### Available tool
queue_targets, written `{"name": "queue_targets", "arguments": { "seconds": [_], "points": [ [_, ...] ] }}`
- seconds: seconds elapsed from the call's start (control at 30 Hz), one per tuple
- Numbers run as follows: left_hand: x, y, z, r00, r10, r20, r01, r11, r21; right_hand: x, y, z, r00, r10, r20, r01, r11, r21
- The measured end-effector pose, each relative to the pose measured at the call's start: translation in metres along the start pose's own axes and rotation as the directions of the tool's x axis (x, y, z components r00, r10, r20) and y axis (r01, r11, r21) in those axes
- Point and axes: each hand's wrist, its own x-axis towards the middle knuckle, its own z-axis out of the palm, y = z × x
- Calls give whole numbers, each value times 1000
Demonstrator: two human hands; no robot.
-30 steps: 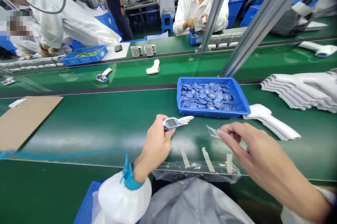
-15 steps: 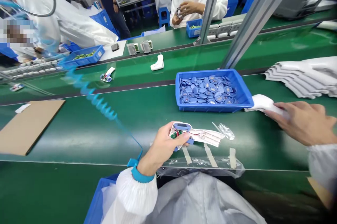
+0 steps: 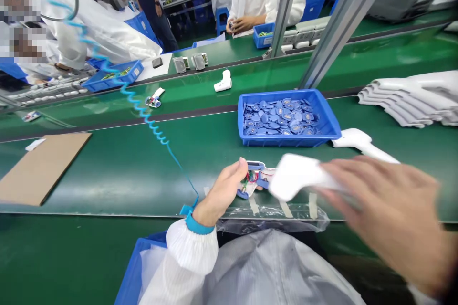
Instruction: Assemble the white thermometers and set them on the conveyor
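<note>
My left hand (image 3: 226, 185), with a blue band at its wrist, grips an opened thermometer half (image 3: 253, 176). Circuit board, red wires and blue parts show inside it; its handle end is hidden. My right hand (image 3: 382, 209), blurred by motion, is closed around a white shell half (image 3: 296, 176), held just right of the thermometer half and overlapping it in view. Behind the right hand, another white shell (image 3: 358, 141) lies against the corner of a blue bin (image 3: 286, 141) of small blue plastic parts.
Stacked white shells (image 3: 404, 99) lie at the right. A cardboard sheet (image 3: 46, 164) rests at the left. A coiled blue cord (image 3: 153, 126) runs to my left wrist. Beyond, a green conveyor (image 3: 193, 92) carries several pieces; a metal post (image 3: 339, 23) slants up. Co-workers sit across.
My right hand has picked up a white shell beside the bin and brought it left and nearer, up to the thermometer half. Pieces on the far conveyor have shifted right.
</note>
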Motion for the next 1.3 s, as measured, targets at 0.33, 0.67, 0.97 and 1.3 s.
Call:
{"name": "queue_targets", "arguments": {
  "seconds": [0.33,0.67,0.97,1.3],
  "points": [
    [-16,4,-1,993,117,-8,-109,950,293,20,-73,33,976,-172,131,155,979,132],
    [-6,6,6,975,220,28,-184,730,658,81,-114,61,979,197,46,-198,889,414],
    [-3,-3,3,969,247,5,-169,650,741,92,-118,73,948,279,-151,-197,891,410],
    [-15,-10,-3,961,274,-25,-111,472,875,91,-107,68,968,213,133,-250,864,437]
  ]
}}
